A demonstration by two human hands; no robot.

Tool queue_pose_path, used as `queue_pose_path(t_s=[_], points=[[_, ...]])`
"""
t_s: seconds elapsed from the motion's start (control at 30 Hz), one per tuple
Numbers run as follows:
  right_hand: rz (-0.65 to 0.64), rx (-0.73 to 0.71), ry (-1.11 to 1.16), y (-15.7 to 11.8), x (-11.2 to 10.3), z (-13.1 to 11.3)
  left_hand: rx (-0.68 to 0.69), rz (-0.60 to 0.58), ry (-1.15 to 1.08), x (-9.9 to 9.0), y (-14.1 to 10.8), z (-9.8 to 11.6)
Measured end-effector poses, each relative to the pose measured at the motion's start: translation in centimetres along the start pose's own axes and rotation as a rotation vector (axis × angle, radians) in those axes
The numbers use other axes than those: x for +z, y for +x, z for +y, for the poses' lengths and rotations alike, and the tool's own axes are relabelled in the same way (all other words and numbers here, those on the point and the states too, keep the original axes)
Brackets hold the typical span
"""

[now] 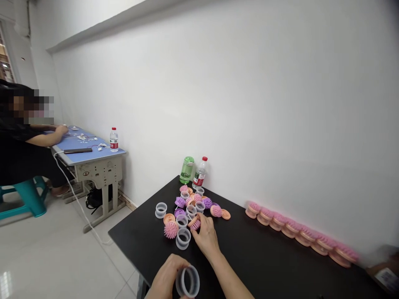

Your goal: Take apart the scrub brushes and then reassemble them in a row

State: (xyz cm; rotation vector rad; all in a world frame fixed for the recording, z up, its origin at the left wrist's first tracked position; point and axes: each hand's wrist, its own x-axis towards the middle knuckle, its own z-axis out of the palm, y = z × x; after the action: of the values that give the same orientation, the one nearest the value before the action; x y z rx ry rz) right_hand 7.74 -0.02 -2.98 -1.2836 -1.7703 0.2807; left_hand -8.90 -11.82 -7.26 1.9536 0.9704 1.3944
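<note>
My left hand is closed around a clear plastic ring, tilted so its opening faces me, near the table's front edge. Farther in, my right hand grips a pink bristle brush head with an orange rim between thumb and fingers. Around it lie several clear rings, among them one nearby and one apart at the left. A pink spiky piece rests beside an orange disc. Purple spiky pieces and a purple disc are mixed into the pile.
A row of pink brushes with orange bases runs along the wall on the black table. A green bottle and a red-capped water bottle stand at the far corner. At left, another person sits at a blue desk.
</note>
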Motion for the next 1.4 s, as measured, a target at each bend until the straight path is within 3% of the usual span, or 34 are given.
queue_pose_path(t_s=[0.1, 0.23, 0.37, 0.47, 0.6, 0.77, 0.97, 1.4], points=[[0.013, 0.022, 0.069, -0.7, -1.9, 0.4, 0.008, -0.022, -0.007, -0.6, 0.2, 0.8], [-0.032, 0.089, 0.226, -2.6, -6.4, 0.6, -0.080, -0.072, 0.003, -1.6, 2.0, 3.3], [-0.060, 0.261, 0.593, -5.2, -11.3, 0.7, -0.101, -0.124, -0.010, -1.1, 6.6, 5.8], [0.035, 0.257, 0.616, -6.7, -13.5, 1.8, -0.090, -0.192, -0.057, 1.2, 11.0, 6.2], [0.208, 0.287, 0.587, -7.2, -13.8, 4.5, -0.151, -0.264, -0.141, 5.5, 15.5, 5.2], [0.268, 0.298, 0.520, -7.0, -13.4, 5.7, -0.137, -0.256, -0.184, 8.3, 15.8, 3.4], [0.180, 0.194, 0.275, -7.4, -13.0, 4.3, -0.102, -0.264, -0.177, 8.2, 14.1, 3.0], [0.159, 0.056, 0.108, -8.0, -13.2, 3.5, 0.074, -0.278, -0.144, 7.3, 13.9, 4.4]])
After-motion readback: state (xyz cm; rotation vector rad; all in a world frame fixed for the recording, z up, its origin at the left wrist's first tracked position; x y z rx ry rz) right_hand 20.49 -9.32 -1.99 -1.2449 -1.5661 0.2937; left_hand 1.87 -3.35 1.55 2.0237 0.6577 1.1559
